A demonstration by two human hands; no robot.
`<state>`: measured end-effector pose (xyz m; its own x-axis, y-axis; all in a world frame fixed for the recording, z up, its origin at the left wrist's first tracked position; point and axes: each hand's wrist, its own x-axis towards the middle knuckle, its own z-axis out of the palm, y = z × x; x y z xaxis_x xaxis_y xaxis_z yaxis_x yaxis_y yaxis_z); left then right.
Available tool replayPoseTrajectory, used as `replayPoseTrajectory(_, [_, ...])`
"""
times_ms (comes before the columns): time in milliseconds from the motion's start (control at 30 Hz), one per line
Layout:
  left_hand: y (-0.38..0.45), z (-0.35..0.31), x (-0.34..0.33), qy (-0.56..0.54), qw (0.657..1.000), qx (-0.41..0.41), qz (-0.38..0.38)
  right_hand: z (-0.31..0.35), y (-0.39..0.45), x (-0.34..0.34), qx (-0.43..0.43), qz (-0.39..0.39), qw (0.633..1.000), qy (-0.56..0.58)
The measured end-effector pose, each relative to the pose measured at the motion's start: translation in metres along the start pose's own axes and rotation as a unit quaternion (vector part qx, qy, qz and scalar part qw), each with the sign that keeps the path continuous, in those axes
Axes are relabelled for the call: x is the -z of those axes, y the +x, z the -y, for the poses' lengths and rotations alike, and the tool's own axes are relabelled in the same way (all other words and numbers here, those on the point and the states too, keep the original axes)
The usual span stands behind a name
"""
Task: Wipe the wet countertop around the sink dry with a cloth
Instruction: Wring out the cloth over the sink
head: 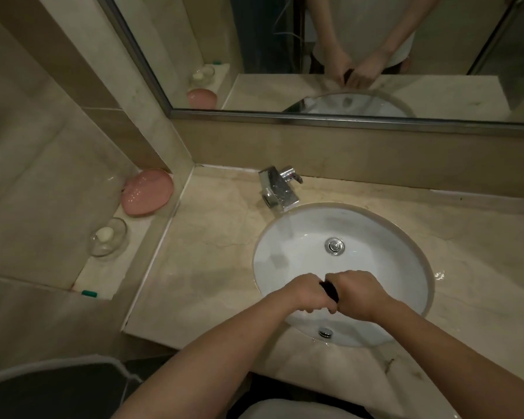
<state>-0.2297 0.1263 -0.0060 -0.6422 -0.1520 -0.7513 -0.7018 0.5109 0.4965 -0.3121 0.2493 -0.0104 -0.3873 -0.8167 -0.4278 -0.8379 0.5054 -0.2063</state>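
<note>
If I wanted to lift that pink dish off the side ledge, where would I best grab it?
Take the pink dish by its lower front rim, coming from the sink side. It seems to lean tilted against the wall, so that edge faces you; fingers could probably pinch the thin rim there.

The person is showing two bare forearms reaching in from the lower edge of the view, with no sleeves covering them down to the wrists. The left hand and the right hand are both wearing nothing: no gloves, rings, watch or bands are showing. In the mirror above, the reflected torso is wearing a loose, pale, whitish top whose hem is hanging at the hips, and something darker is showing just below that hem. The reflected arms are also coming out bare.
</note>
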Motion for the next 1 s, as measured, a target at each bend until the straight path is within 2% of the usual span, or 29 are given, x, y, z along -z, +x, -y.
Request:
replayPoseTrajectory(100, [-0.031,0.021,0.037,-0.193,0.978,-0.045,0.064,0.02,-0.004,-0.008,-0.005,-0.167,0.98,0.109])
replayPoseTrajectory(167, [-0.051,0.044,0.057,-0.308,0.943,-0.101,0.075,0.042,-0.004,-0.007,0.021,-0.204,0.958,0.202])
replayPoseTrajectory(233, [-0.063,0.069,0.072,-0.373,0.918,-0.131,0.021,0.068,-0.003,0.002,0.043,-0.206,0.921,0.327])
replayPoseTrajectory(300, [-0.067,0.09,0.085,-0.405,0.903,-0.125,-0.073,0.094,0.005,0.014,0.034,-0.208,0.879,0.428])
replayPoseTrajectory(367, [-0.066,0.108,0.095,-0.407,0.893,-0.125,-0.148,0.119,0.018,0.023,0.002,-0.221,0.853,0.473])
replayPoseTrajectory(467, [-0.067,0.128,0.104,-0.424,0.881,-0.135,-0.162,0.146,0.037,0.033,-0.05,-0.21,0.817,0.535])
replayPoseTrajectory(533, [-0.072,0.136,0.109,-0.447,0.871,-0.132,-0.156,0.154,0.046,0.041,-0.072,-0.167,0.823,0.538])
replayPoseTrajectory(633, [-0.078,0.148,0.113,-0.462,0.861,-0.119,-0.174,0.152,0.053,0.05,-0.054,-0.06,0.877,0.474])
replayPoseTrajectory(700, [-0.081,0.156,0.119,-0.457,0.866,-0.102,-0.175,0.154,0.055,0.051,-0.048,-0.052,0.873,0.483])
replayPoseTrajectory(833, [-0.088,0.169,0.136,-0.5,0.853,-0.066,-0.136,0.162,0.057,0.054,-0.082,-0.093,0.78,0.613])
replayPoseTrajectory(933, [-0.092,0.183,0.143,-0.509,0.851,-0.05,-0.12,0.17,0.06,0.062,-0.085,-0.11,0.696,0.704])
replayPoseTrajectory(1000, [-0.092,0.195,0.144,-0.466,0.873,-0.058,-0.13,0.174,0.062,0.068,-0.086,-0.116,0.643,0.753])
